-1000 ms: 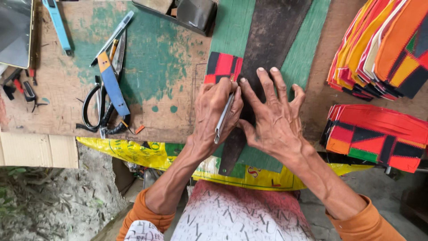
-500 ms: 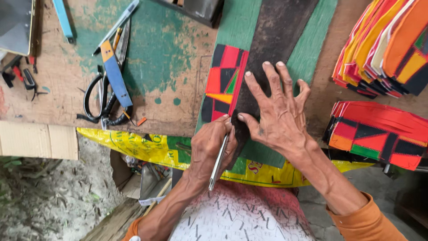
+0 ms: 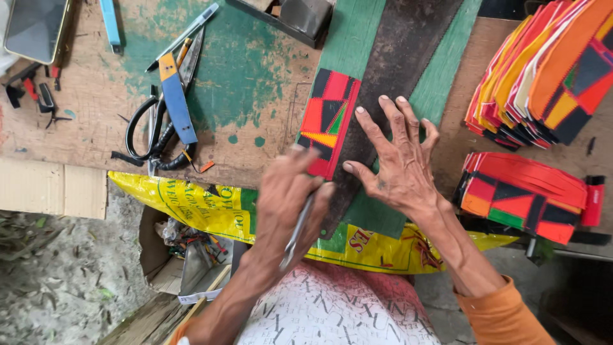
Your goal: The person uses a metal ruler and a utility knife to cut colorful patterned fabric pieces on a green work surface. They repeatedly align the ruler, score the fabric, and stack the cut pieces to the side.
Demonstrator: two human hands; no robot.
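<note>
My left hand (image 3: 287,195) grips a thin metal blade tool (image 3: 297,231), its tip at the near end of a red, black, green and yellow patterned strip (image 3: 329,118). The strip lies on a green board (image 3: 351,38), against the left edge of a dark saw blade (image 3: 408,51) used as a straightedge. My right hand (image 3: 399,160) is spread flat on the saw blade, fingers apart, pressing it down.
Black-handled scissors (image 3: 153,137), a blue utility knife (image 3: 175,99) and a pen (image 3: 185,35) lie to the left on the worn wooden bench. Stacks of coloured patterned pieces (image 3: 543,70) (image 3: 523,198) sit at right. A yellow sack (image 3: 198,207) hangs over the front edge. A phone (image 3: 35,29) lies far left.
My left hand has drawn the blade tool toward me along the saw's edge, uncovering more of the patterned strip. The right hand stays pressed on the saw blade.
</note>
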